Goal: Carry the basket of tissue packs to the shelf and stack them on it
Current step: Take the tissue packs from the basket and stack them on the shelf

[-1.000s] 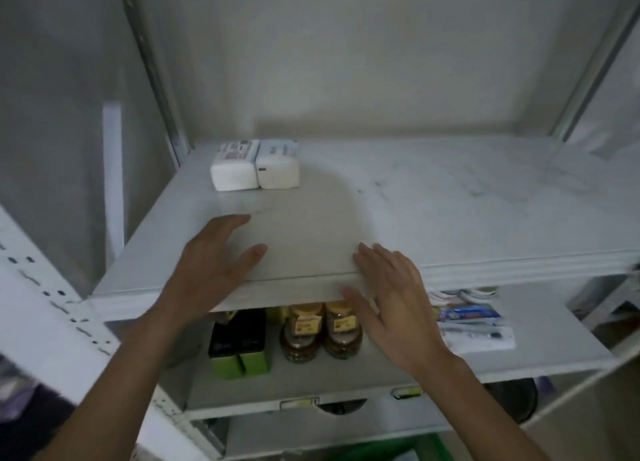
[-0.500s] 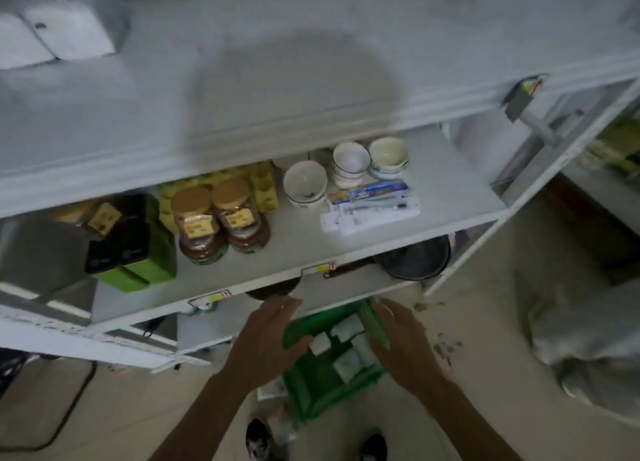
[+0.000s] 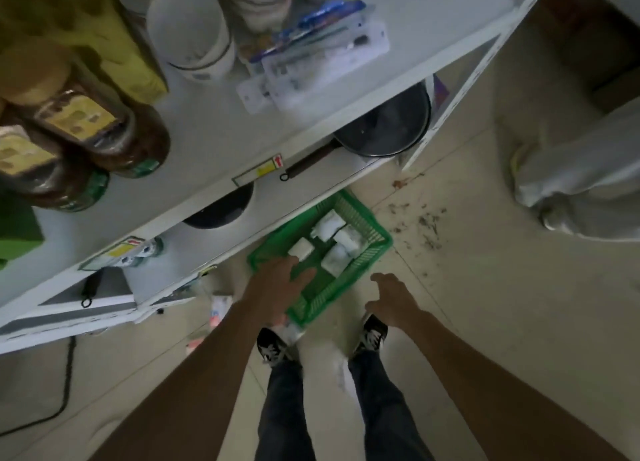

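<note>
Since half a second ago, the view has been tipped down and both hands lowered toward the basket [image 3: 375, 244]. Left hand [image 3: 277, 284] and right hand [image 3: 393, 296]: fingers spread, nothing held. Tissue packs [image 3: 334, 232]: judged light and soft; best taken across the short sides.

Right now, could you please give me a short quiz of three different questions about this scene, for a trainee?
1. True or false: the green basket stands on the floor.
2. Which hand reaches over the basket: A) left hand B) right hand?
3. Fill in: the tissue packs in the basket are coloured ____.

Key: 1 true; 2 A; 3 white.
</note>
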Demonstrator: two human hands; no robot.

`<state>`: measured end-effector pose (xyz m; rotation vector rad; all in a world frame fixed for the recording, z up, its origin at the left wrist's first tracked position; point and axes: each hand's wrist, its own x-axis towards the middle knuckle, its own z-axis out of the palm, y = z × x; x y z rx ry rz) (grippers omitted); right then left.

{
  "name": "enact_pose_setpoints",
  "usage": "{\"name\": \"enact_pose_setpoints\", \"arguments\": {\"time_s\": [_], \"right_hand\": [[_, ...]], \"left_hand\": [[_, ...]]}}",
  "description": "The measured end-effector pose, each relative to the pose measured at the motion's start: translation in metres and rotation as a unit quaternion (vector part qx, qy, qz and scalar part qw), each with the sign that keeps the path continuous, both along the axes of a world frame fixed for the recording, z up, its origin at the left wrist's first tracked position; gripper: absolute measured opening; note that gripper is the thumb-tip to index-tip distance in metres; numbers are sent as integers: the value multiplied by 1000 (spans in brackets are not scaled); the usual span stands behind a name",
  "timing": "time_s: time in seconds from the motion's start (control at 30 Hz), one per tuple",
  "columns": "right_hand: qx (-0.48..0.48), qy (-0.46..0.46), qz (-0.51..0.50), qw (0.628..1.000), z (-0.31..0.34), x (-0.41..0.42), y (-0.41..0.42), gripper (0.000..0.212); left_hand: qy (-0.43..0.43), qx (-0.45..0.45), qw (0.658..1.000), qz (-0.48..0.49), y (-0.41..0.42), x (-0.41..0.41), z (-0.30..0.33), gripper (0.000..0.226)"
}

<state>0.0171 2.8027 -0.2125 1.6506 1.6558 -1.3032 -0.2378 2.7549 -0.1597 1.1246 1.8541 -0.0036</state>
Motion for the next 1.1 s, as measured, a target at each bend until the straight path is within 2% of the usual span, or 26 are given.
{"name": "enact_pose_setpoints", "arguments": {"time_s": [0.23,0.33,0.4,0.5,0.67,0.83,0.93,1.1], "right_hand": [[-33,28,-123,991,-123,-34,9,75],[-22,39,-154,987,-183,-43,14,73],[-6,34,-135,990,-224,-46,19,69],[29,9,-79,996,-277,-48,29,66],[130,-61,34,989,-338,-47,49,58],[157,-116,146,970,-395,-51,77,52],[144,-126,148,970,-429,-59,94,66],[124,-117,108,979,-473,-61,117,96]], "left_hand": [[-26,1,1000,6,36,-14,-120,80],[-17,7,1000,12,36,-20,-187,89],[-16,-12,1000,11,31,-25,-234,92],[2,-36,999,-14,18,-35,-303,81],[66,-13,997,-39,14,-42,-382,75],[132,28,990,-38,29,-43,-446,79],[155,52,986,-23,42,-41,-477,83],[192,71,977,-66,60,-40,-519,93]]}}
